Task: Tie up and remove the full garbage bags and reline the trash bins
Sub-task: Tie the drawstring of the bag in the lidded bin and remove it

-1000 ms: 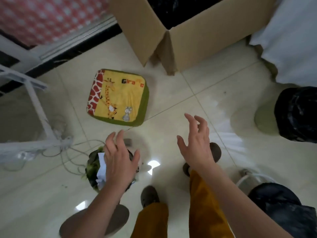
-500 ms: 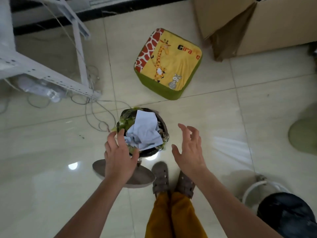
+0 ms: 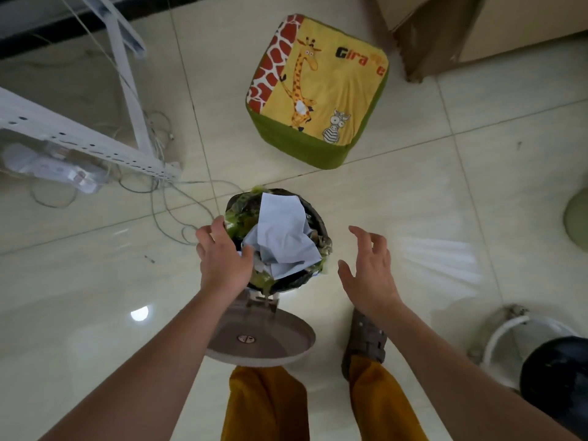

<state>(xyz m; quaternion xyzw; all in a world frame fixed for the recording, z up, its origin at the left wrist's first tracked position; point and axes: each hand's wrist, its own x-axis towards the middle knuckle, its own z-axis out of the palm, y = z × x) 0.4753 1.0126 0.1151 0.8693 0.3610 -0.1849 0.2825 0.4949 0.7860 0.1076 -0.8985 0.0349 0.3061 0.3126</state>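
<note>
A white metal rack stands at the left edge of the tiled floor, with loose cables trailing from its foot toward the middle. A small round trash bin sits near the centre of the floor, its flip lid hanging open on the near side. The bin is packed to the rim with crumpled white paper and green scraps over a dark garbage bag. The person's left hand reaches over the bin's left rim, fingers loosely extended, thumb just touching the paper; it grips nothing. The right hand hovers apart from the bin's right side, fingers spread and slightly bent, empty. A green-and-yellow giraffe cushion stool sits beyond the bin, toward the far edge of the floor. A cardboard box occupies the far right corner. Mustard trousers and a brown shoe show at the near edge. A second bin with a black liner stands in the near right corner.
</note>
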